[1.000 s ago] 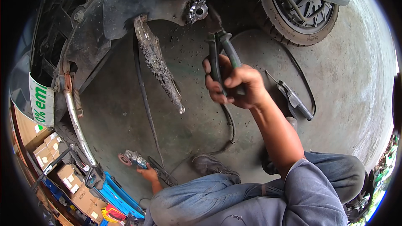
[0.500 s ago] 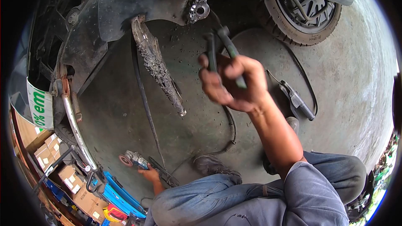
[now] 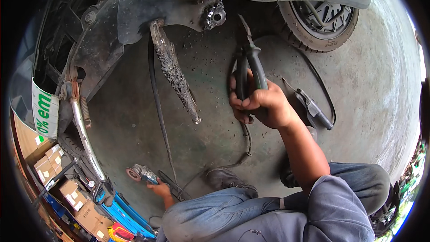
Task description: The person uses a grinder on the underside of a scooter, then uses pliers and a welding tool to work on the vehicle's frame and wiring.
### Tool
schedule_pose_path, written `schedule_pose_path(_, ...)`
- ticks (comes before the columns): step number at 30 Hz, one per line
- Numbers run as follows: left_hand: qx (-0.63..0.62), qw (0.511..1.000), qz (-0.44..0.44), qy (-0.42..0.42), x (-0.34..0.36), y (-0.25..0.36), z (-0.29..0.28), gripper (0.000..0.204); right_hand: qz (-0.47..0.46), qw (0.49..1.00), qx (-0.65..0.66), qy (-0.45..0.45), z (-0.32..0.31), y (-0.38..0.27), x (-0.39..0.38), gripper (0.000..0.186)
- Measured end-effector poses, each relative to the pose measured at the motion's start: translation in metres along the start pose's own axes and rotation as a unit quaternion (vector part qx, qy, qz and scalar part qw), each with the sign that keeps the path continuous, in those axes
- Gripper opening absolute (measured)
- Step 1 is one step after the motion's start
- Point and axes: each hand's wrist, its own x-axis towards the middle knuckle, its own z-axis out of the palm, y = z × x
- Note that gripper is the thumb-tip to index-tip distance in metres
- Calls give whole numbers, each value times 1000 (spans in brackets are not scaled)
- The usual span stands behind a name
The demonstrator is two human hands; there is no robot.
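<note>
At 1 o'clock, right hand (image 3: 271,105) fingers wrap pliers (image 3: 254,56), likely stiff, hefty, best gripped by handles (image 3: 258,74); left hand (image 3: 161,190) fingers hold grinder (image 3: 146,174).

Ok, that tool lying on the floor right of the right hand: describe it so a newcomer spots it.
Find the tyred wheel at the upper right, then go down the grey floor to just right of the right hand. There lies a grey-handled tool. A thin rod juts from its upper-left end, and unlike the pliers, nobody is holding it.
</note>
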Motion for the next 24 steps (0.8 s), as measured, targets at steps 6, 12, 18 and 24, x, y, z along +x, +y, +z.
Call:
schedule_pose_path(6, 19, 999, -40, -9, -1, 12, -6, 64, -393, 727, -531, 187, -1, 9, -7, 42)
schedule_pose_path(12, 17, 999, -38, 7, 6, 1, 4, 63, -282, 709, -583, 278, -12, 3, 37, 52)
schedule_pose_path(18, -1, 1000, -13, 22, -2, -3, -8, 64, -360, 767, -428, 315, -45, 58, -2, 37)
schedule_pose_path(24, -57, 998, -6, 26, 0, 1, 0, 62, 75, 649, -629, 421, -93, 109, -32, 52)
